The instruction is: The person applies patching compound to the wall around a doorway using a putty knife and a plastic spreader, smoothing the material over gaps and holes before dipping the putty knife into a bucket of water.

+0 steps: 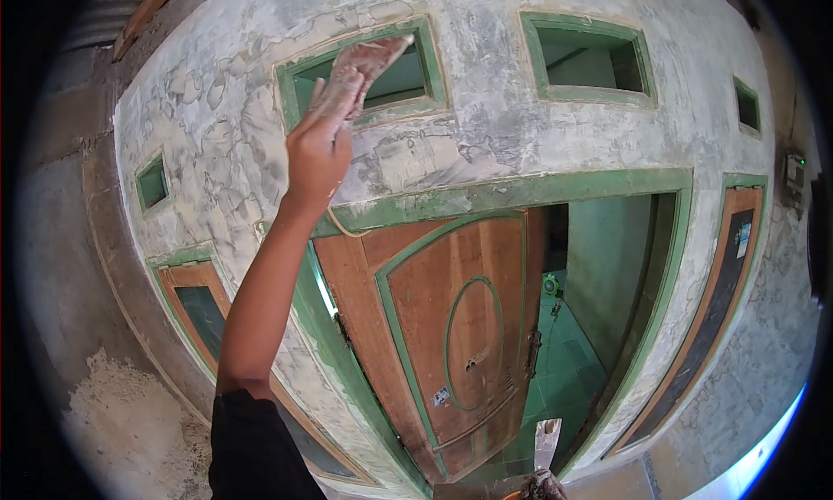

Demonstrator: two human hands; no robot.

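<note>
My left hand (325, 140) is raised high in front of the upper middle window opening. It is closed on a flat reddish-brown scraper (373, 59) smeared with whitish putty, its wide edge turned up. Behind it is the opening's green frame (438, 66); whether the scraper touches the frame or wall cannot be told. Low at the bottom edge, my right hand (542, 485), dark and smeared, shows only in part. A putty knife (547, 439) with a whitish, coated blade stands up from it; the handle is hidden.
The grey wall (486, 75) has patchy putty. Below stands a brown wooden door (460, 326), partly ajar in a green frame (607, 183); a green tiled floor (560, 370) shows beyond. A second opening (590, 58) sits upper right. A tall narrow window (698, 318) stands at right.
</note>
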